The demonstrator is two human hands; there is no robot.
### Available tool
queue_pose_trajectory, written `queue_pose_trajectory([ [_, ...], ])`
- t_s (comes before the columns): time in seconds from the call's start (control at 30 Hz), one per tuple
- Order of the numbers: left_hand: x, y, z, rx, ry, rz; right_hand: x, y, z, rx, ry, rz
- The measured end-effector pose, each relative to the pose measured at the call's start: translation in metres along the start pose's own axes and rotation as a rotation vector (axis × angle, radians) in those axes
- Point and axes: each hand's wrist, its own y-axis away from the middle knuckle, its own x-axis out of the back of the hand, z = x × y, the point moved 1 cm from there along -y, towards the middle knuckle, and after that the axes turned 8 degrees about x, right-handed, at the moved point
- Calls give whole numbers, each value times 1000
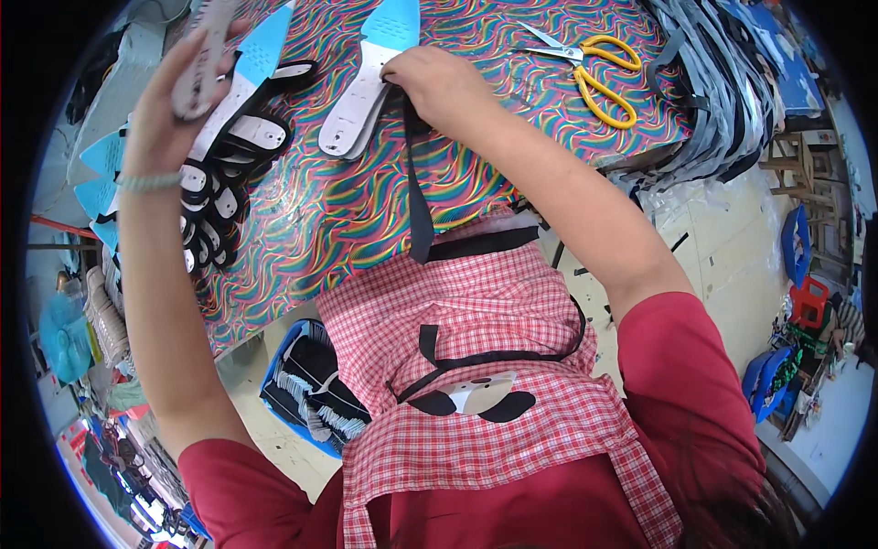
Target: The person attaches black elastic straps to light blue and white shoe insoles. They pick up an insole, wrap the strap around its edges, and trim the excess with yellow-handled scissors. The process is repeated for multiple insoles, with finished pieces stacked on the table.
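My left hand (154, 123) is raised at the upper left, its fingers closed round a pale insole board (201, 69). Against the edge of a small stack of white and blue insole boards (352, 105) on the table, my right hand (444, 87) pinches the end of a black strap (417, 188). The strap hangs down over the table's near edge; its pinched end is hidden by my fingers. Beside my left wrist lies a pile of insole boards with black straps (206, 206). Another white and blue insole board (261, 46) lies partly behind my left hand.
Scissors with yellow handles (585, 69) lie partly open on the patterned tablecloth (302, 247), right of my right hand. A bundle of black and grey strips (722, 91) drapes over the table's right end. A blue basket (283, 393) of strapped pieces stands below the table.
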Motion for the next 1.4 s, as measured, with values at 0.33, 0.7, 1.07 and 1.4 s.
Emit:
queue_pose_trajectory([
  [0.33,-32,191,-144,-133,-1314,333,84,45,-143,-968,-1671,-352],
  [0.7,-110,159,-123,98,379,253,68,28,-161,-940,-1410,-15],
  [1.07,-122,155,-125,-33,348,453,59,18,-161,-905,-1361,109],
  [1.4,-116,144,-110,-396,-239,257,71,11,-154,-180,-639,-112],
])
